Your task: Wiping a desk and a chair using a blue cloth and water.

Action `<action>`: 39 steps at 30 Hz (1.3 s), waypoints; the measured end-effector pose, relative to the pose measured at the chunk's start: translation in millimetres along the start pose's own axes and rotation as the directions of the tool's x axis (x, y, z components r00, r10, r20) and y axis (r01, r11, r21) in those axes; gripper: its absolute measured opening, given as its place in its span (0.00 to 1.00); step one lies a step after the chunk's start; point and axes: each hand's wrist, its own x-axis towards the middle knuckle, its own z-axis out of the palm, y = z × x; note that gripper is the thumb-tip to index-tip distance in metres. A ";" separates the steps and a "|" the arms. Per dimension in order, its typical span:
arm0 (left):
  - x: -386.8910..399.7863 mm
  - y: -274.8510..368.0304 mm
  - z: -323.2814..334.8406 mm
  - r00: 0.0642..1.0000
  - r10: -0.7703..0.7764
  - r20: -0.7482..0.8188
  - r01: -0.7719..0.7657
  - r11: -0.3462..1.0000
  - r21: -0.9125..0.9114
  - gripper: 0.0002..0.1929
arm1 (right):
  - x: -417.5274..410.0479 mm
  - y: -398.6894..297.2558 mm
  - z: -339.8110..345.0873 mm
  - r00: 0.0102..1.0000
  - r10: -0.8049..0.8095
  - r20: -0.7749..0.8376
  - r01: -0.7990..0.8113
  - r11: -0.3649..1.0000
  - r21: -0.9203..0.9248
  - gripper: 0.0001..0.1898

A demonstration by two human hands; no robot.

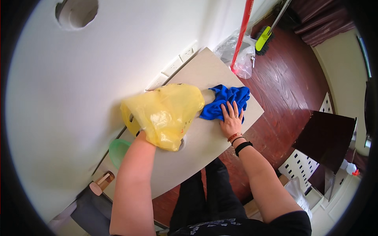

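My right hand (pixel 231 119) lies palm down with spread fingers on a crumpled blue cloth (pixel 220 101), which rests near the right end of a beige tabletop (pixel 177 174). A yellow plastic bag (pixel 168 115) covers my left hand; only the forearm shows below it, so the fingers and whatever they hold are hidden. Behind the bag, at its left, part of a yellow object (pixel 127 118) shows. A green translucent bowl (pixel 118 150) stands beside my left forearm. Partly under the bag's lower edge is a round white opening or fitting (pixel 183 143) in the tabletop.
White wall outlets (pixel 172 66) line the back edge. A pinkish cup with a handle (pixel 102 183) stands at lower left. Beyond the far corner are a red pole (pixel 242 32), clear plastic bags (pixel 246 56) and a green-headed broom (pixel 263 38). A dark panel (pixel 324 140) is at right.
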 end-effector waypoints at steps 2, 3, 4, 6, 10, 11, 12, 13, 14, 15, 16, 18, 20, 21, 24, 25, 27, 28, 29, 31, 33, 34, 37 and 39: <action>-9.6 -4.6 -0.8 0.999 -0.024 -0.032 0.023 0.999 -0.031 0.18 | 0.8 -2.2 2.2 1.000 0.014 -0.004 -0.014 0.999 -0.037 0.36; -14.5 -6.9 -1.8 0.998 -0.039 -0.049 0.037 0.998 -0.044 0.18 | 1.2 -3.4 1.9 1.000 -0.001 0.001 0.001 0.999 -0.042 0.36; -19.3 -9.0 -2.9 0.996 -0.054 -0.066 0.050 0.997 -0.058 0.18 | 0.8 -4.1 1.0 1.000 0.015 0.014 -0.014 0.999 -0.051 0.36; -27.8 -13.0 -5.2 0.992 -0.076 -0.100 0.068 0.994 -0.086 0.18 | -0.6 -4.1 2.0 0.999 0.039 0.024 -0.037 0.996 -0.077 0.35; -40.7 -19.4 -7.9 0.982 -0.105 -0.159 0.083 0.987 -0.140 0.18 | -0.4 -6.7 3.4 0.999 0.039 0.023 -0.036 0.994 -0.107 0.34; -43.7 -20.7 -8.3 0.979 -0.112 -0.172 0.086 0.985 -0.152 0.18 | 0.2 -7.6 4.2 0.999 0.034 0.023 -0.031 0.993 -0.111 0.34; -46.9 -20.0 -7.9 0.976 -0.120 -0.183 0.090 0.982 -0.166 0.18 | -0.2 -7.1 4.4 1.000 0.024 0.007 -0.024 0.995 -0.101 0.36; -50.2 -19.3 -7.8 0.972 -0.129 -0.194 0.094 0.979 -0.179 0.18 | -0.5 -6.8 4.3 1.000 0.015 -0.009 -0.016 0.996 -0.091 0.37; -53.4 -18.5 -8.2 0.969 -0.138 -0.205 0.098 0.977 -0.190 0.18 | -0.6 -6.6 3.7 1.000 0.009 -0.007 -0.010 0.996 -0.093 0.37; -56.5 -18.5 -9.6 0.966 -0.143 -0.216 0.100 0.975 -0.200 0.18 | -0.1 -7.2 3.2 1.000 0.011 -0.016 -0.012 0.995 -0.095 0.37; -59.8 -18.5 -11.8 0.962 -0.150 -0.226 0.102 0.973 -0.208 0.18 | 0.2 -7.9 2.6 1.000 0.012 -0.025 -0.014 0.995 -0.096 0.36; -66.6 -19.0 -18.4 0.955 -0.162 -0.248 0.108 0.970 -0.219 0.18 | -0.1 -6.4 4.7 1.000 0.011 -0.023 -0.013 0.994 -0.104 0.36; -74.6 -20.3 -27.5 0.946 -0.177 -0.270 0.116 0.967 -0.225 0.18 | -0.2 -9.0 6.7 1.000 0.009 -0.025 -0.011 0.994 -0.108 0.37; -78.2 -19.5 -30.0 0.941 -0.186 -0.282 0.121 0.965 -0.232 0.18 | -0.7 -8.2 7.3 1.000 0.000 -0.024 -0.003 0.994 -0.107 0.37; -88.6 -13.4 -40.7 0.924 -0.213 -0.317 0.133 0.958 -0.255 0.18 | -2.8 -7.4 9.1 1.000 0.019 -0.002 -0.019 0.993 -0.118 0.37; -81.9 -13.6 -46.0 0.919 -0.218 -0.329 0.133 0.955 -0.264 0.18 | -2.9 -6.5 9.1 1.000 0.013 -0.004 -0.013 0.993 -0.120 0.37; -85.2 28.5 -59.1 0.822 -0.497 -0.277 0.235 0.740 -0.630 0.18 | -4.1 3.9 8.4 0.999 0.035 -0.027 -0.039 0.990 -0.135 0.36; -87.1 51.5 -66.9 0.688 -0.717 -0.113 0.268 0.396 -0.878 0.19 | -2.9 3.2 11.8 0.999 0.030 -0.030 -0.034 0.991 -0.132 0.36; -89.7 61.9 -65.2 0.681 -0.723 -0.121 0.270 0.402 -0.875 0.19 | -0.9 -2.9 19.0 0.996 0.067 -0.060 -0.074 0.988 -0.132 0.36; -89.4 75.0 -55.1 0.717 -0.606 -0.344 0.190 0.645 -0.740 0.21 | -0.5 -19.6 27.6 0.991 0.103 -0.083 -0.113 0.984 -0.136 0.35; -74.4 80.1 -49.6 0.760 -0.497 -0.419 0.186 0.783 -0.593 0.21 | -3.0 -43.6 34.3 0.951 0.256 -0.174 -0.278 0.954 -0.112 0.33; -66.0 80.8 -48.9 0.800 -0.373 -0.471 0.168 0.892 -0.420 0.22 | -9.7 -50.2 40.1 0.961 0.224 -0.164 -0.244 0.962 -0.119 0.33; -35.7 77.9 -46.8 0.855 -0.429 -0.291 0.223 0.812 -0.539 0.22 | -42.6 -69.0 45.6 0.991 0.125 -0.045 -0.127 0.991 -0.046 0.32; -23.6 71.8 -44.8 0.859 -0.434 -0.272 0.220 0.792 -0.569 0.15 | -63.9 -84.1 34.7 0.989 0.080 0.124 -0.080 0.997 -0.012 0.32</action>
